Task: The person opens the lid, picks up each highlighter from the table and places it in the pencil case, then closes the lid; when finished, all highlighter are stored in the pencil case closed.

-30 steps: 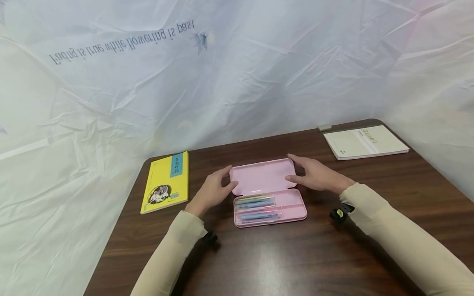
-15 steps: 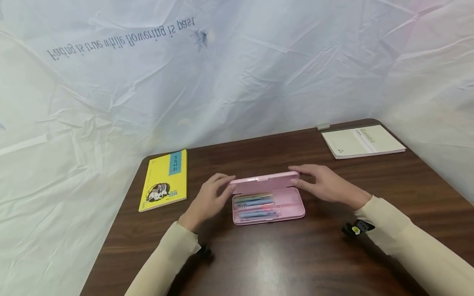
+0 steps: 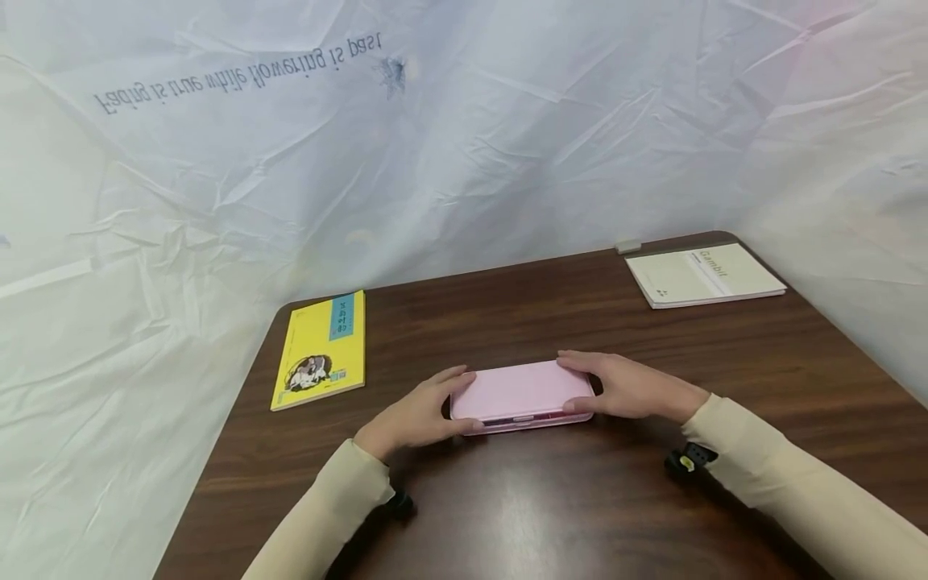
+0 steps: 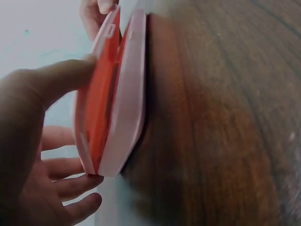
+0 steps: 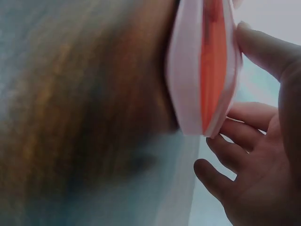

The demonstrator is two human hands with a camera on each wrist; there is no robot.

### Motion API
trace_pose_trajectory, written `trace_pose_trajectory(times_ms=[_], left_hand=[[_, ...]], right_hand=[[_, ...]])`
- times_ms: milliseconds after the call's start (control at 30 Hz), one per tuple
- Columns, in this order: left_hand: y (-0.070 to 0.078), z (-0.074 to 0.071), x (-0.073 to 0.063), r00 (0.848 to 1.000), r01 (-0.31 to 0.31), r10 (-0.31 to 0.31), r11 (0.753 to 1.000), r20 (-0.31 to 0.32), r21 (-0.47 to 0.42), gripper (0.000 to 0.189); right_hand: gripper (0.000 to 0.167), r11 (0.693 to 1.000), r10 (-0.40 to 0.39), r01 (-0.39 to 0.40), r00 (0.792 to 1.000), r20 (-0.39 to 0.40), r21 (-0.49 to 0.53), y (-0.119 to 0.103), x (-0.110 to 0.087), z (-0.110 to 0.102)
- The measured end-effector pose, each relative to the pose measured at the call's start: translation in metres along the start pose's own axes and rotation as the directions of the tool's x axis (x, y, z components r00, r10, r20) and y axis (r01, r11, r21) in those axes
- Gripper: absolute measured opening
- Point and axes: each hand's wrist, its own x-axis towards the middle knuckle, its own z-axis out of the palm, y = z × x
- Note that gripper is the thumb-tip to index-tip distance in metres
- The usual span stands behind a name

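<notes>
A pink pencil case [image 3: 522, 389] lies on the dark wooden table, its lid lowered almost onto its base. A narrow gap shows along the front by the clasp; in the left wrist view the case [image 4: 129, 94] shows a reddish inside between lid and base. My left hand [image 3: 416, 412] holds the lid's left end, thumb near the front edge and fingers toward the back. At the opposite end, my right hand [image 3: 631, 387] grips the lid the same way. The right wrist view shows that end of the case [image 5: 184, 70] parted too. The pens inside are hidden.
To the left lies a yellow book [image 3: 319, 350] with a blue label. A white "Gambit" notebook [image 3: 703, 275] sits at the back right, with a small pale block [image 3: 627, 246] beside it at the table's edge. White sheeting [image 3: 464, 161] hangs behind the table.
Both hands have swung the lid from standing open at the back, up and over toward the front, down almost onto the base. The pens, visible before, are now covered.
</notes>
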Motion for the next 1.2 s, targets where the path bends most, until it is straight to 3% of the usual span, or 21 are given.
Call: trace_pose_trajectory(times_ms=[267, 833, 1200], left_hand=[[-0.002, 0.002, 0.003, 0.999, -0.031, 0.031, 0.999, -0.016, 0.032, 0.095], [-0.002, 0.003, 0.006, 0.998, -0.060, 0.062, 0.996, -0.027, 0.060, 0.094], [-0.008, 0.004, 0.007, 0.997, -0.062, 0.064, 0.997, -0.042, 0.048, 0.094]], right_hand=[[0.091, 0.999, 0.036, -0.036, 0.999, 0.013, 0.011, 0.002, 0.000, 0.007], [0.093, 1.000, 0.009, -0.008, 1.000, -0.019, 0.029, 0.005, -0.002, 0.011], [0.094, 0.999, 0.036, -0.036, 0.999, -0.008, 0.026, 0.005, 0.000, 0.012]])
